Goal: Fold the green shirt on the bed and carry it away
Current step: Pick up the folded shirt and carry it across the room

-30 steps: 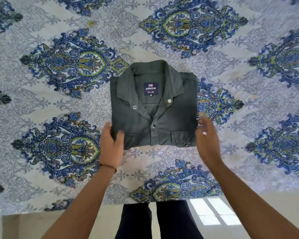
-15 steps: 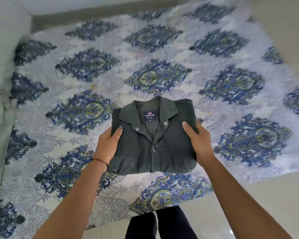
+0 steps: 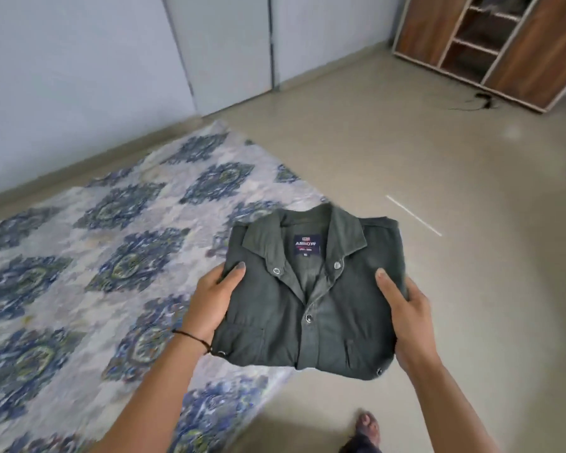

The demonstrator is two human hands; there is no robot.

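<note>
The green shirt (image 3: pixel 311 299) is folded into a compact rectangle, collar and label facing up, and is held in the air in front of the person. Part of it hangs over the edge of the bed (image 3: pixel 79 273); the rest is over the bare floor (image 3: pixel 406 142).

The left hand (image 3: pixel 209 305) is closed on the shirt's left edge, thumb pressed on top. The right hand (image 3: pixel 406 312) is closed on the right edge in the same way. The fingers beneath are hidden; they probably support the underside. This two-sided hold keeps the layers flat, so the fold does not open in transit.

Folding appears complete. The step in hand is judged to be the carry. A wooden wardrobe (image 3: pixel 504 44) with open shelves stands across the room and may be the destination; this cannot be confirmed. One foot (image 3: pixel 368 426) is visible on the floor beside the bed.

Risk: an uneven grip could let the lower flap sag.
</note>
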